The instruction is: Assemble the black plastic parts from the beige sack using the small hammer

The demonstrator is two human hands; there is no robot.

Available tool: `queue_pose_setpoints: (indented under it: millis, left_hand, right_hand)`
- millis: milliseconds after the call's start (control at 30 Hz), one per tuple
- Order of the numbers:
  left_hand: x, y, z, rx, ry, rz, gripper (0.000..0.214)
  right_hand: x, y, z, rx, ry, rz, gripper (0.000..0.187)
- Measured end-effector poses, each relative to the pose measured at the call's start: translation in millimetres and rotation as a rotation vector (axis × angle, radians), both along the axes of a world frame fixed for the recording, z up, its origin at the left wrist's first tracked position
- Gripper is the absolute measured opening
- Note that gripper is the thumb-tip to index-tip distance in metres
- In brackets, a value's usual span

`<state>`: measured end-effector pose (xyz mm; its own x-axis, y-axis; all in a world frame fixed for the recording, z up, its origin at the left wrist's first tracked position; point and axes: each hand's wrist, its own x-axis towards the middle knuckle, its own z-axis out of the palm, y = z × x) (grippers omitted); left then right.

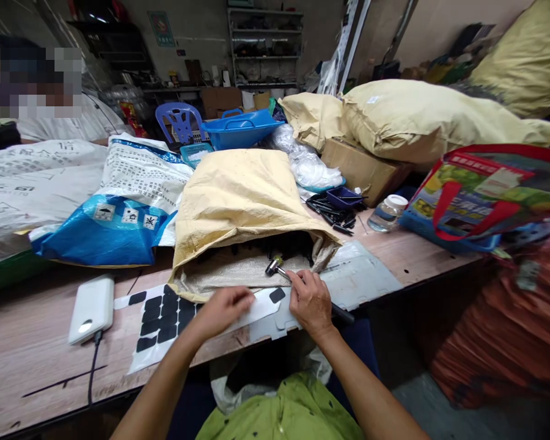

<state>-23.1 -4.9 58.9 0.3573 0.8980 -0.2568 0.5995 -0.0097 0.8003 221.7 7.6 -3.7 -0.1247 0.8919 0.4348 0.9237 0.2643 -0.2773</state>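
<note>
My right hand is closed round a small hammer. The metal head of the hammer points into the mouth of a pale yellow woven sack, and its black handle sticks out behind the hand. Dark items lie inside the sack, too shadowed to name. My left hand is near the sack's front edge, above a white strip with a black rounded patch. Its fingers are bent and blurred, so their grip is unclear. Beside it lies a white sheet of black square patches.
A white power bank with a cable lies at left, near a blue-and-white bag. Black parts, a lidded jar and a red-handled bag stand right. A person is at far left.
</note>
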Motion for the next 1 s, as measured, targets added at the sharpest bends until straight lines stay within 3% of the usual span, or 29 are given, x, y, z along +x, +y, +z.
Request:
queue_pose_setpoints:
  millis: [67, 100, 167, 267, 333, 433, 567, 667, 833, 1000]
  left_hand:
    - [-12.9, 36.9, -1.1, 0.331, 0.372, 0.318, 0.033]
    - [-18.1, 52.7, -5.4, 0.399, 0.576, 0.433, 0.034]
    - [-25.5, 77.1, -16.0, 0.388, 0.844, 0.520, 0.036]
    - [-32.6, 93.4, -26.7, 0.256, 0.959, 0.529, 0.032]
    - [-36.1, 92.0, -28.1, 0.227, 0.943, 0.548, 0.032]
    - [-34.4, 76.5, -26.7, 0.319, 0.785, 0.519, 0.036]
    - [-9.3, 51.7, -32.7, 0.512, 0.392, 0.281, 0.029]
    - [13.9, 43.8, -47.2, 0.545, 0.215, 0.127, 0.022]
    - [23.0, 45.4, -70.4, 0.550, 0.078, 0.160, 0.025]
    - [21.1, 46.4, -74.1, 0.536, 0.074, 0.211, 0.017]
  right_hand:
    - [0.1, -0.1, 0.2, 0.001, -0.001, -0.001, 0.040]
    - [0.2, -0.1, 0.4, -0.001, -0.002, -0.002, 0.041]
    - [0.3, -0.3, 0.8, -0.009, -0.004, 0.000, 0.041]
    - [0.4, -0.7, 1.4, -0.015, 0.001, 0.002, 0.041]
    - [0.3, -0.8, 1.6, -0.016, 0.001, -0.001, 0.041]
    - [0.0, -1.2, 1.8, -0.023, 0.001, -0.007, 0.041]
    - [-0.4, -1.4, 2.2, -0.029, 0.029, -0.005, 0.036]
    - [0.3, 0.7, 1.3, -0.024, 0.053, -0.005, 0.033]
    - [5.9, 8.3, -0.1, -0.016, 0.142, -0.012, 0.033]
    - [6.6, 3.3, 10.7, 0.001, 0.409, 0.071, 0.034]
